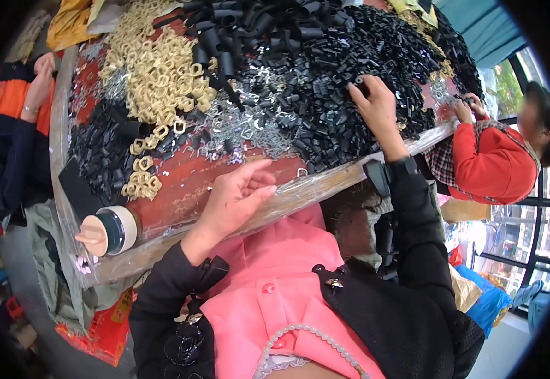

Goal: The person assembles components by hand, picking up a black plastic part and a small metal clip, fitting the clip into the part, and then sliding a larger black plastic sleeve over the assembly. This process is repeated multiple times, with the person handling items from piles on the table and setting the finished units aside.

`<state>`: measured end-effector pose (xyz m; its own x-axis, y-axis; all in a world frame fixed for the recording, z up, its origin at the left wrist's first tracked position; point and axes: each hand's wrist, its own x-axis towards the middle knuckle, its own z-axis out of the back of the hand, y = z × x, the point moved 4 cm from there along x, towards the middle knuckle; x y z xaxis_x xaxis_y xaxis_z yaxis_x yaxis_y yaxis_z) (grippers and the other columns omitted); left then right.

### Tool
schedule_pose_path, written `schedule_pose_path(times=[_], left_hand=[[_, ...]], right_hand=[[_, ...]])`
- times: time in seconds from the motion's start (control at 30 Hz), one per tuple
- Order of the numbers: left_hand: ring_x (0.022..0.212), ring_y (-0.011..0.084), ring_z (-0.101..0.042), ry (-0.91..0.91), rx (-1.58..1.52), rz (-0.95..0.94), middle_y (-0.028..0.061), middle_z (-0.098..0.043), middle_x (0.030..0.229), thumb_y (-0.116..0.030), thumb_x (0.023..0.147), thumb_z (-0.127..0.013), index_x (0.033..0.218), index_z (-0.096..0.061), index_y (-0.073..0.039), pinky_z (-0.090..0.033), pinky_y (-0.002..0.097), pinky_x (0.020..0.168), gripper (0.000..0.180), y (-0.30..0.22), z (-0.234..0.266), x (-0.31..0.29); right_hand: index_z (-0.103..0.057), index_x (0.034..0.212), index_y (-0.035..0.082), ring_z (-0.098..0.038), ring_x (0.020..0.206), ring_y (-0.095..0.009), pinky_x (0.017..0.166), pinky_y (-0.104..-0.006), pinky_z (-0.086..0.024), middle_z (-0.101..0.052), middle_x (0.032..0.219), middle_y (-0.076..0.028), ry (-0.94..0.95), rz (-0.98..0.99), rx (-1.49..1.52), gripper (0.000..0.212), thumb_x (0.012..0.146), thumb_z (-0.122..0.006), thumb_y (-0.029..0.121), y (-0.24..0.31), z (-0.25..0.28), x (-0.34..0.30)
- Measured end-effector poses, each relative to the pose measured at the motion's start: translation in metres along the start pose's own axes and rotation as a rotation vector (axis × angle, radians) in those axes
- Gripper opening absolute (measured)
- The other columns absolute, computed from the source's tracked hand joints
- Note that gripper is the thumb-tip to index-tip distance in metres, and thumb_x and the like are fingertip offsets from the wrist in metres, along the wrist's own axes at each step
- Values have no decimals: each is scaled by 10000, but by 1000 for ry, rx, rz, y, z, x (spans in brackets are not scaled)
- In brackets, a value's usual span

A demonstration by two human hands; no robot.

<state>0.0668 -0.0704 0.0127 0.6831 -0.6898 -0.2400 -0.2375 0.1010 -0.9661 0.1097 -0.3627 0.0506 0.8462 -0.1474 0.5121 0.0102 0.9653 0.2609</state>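
Note:
My right hand (pixel 379 107) reaches over the heap of small black plastic parts (pixel 325 120) on the right half of the table. Its thumb and forefinger are closed around a small black part (pixel 358 81) with a ring-like end. Above the front edge of the table hovers my left hand (pixel 237 194), palm facing right, fingers loosely bent and apart, with nothing seen in it. Loose silver wire clips (pixel 249 136) are scattered between the black heap and a pile of cream-coloured buckles (pixel 161 76). One clip (pixel 301 172) lies near the wooden edge.
A jar with a pinkish lid (pixel 98 234) stands at the near left corner, beside a flat black slab (pixel 80 186). Large black tubular pieces (pixel 249 25) are heaped at the back. A person in red (pixel 499 161) works at the right; another person's hands (pixel 40 82) show at the left.

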Motion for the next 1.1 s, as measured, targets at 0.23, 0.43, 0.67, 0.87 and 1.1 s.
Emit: schedule_pose_path(times=[0.23, 0.43, 0.67, 0.87, 1.1], left_hand=[[786, 144, -574, -235, 415, -559, 89, -569, 928, -84, 727, -627, 1107, -459, 18, -467, 243, 677, 427, -17, -10, -9], [775, 157, -573, -316, 54, -289, 89, -558, 955, -108, 757, -614, 1081, -462, -1, -473, 253, 673, 374, 12, 33, -60], [742, 144, -571, -418, -546, -147, 83, -561, 955, -153, 810, -569, 1063, -466, -26, -469, 244, 650, 301, 28, 64, -88], [750, 142, -570, -415, -662, -112, 102, -552, 990, -157, 813, -560, 1110, -453, -23, -470, 231, 644, 343, 27, 69, -91], [738, 127, -565, -466, -578, -106, 87, -562, 955, -116, 777, -597, 1075, -476, -18, -466, 220, 635, 336, 26, 74, -91]], right_hand=[[-572, 892, -1, -479, 618, -39, 525, -180, -387, -544, 737, 2, 501, -115, 907, 164, 748, -606, 71, 159, 6, -72], [-559, 932, 21, -536, 588, -139, 520, -258, -423, -571, 739, -75, 687, -61, 1092, 226, 745, -611, 137, 181, -17, -95], [-538, 950, 33, -544, 635, -276, 547, -331, -436, -529, 745, -112, 612, 348, 696, 237, 724, -581, 89, 194, -42, -74], [-514, 923, 40, -530, 640, -304, 551, -371, -427, -489, 712, -109, 537, 509, 542, 212, 715, -547, 58, 248, -74, -53], [-483, 859, 22, -520, 616, -293, 555, -356, -433, -482, 707, -124, 588, 578, 295, 162, 722, -548, 78, 260, -104, -59]])
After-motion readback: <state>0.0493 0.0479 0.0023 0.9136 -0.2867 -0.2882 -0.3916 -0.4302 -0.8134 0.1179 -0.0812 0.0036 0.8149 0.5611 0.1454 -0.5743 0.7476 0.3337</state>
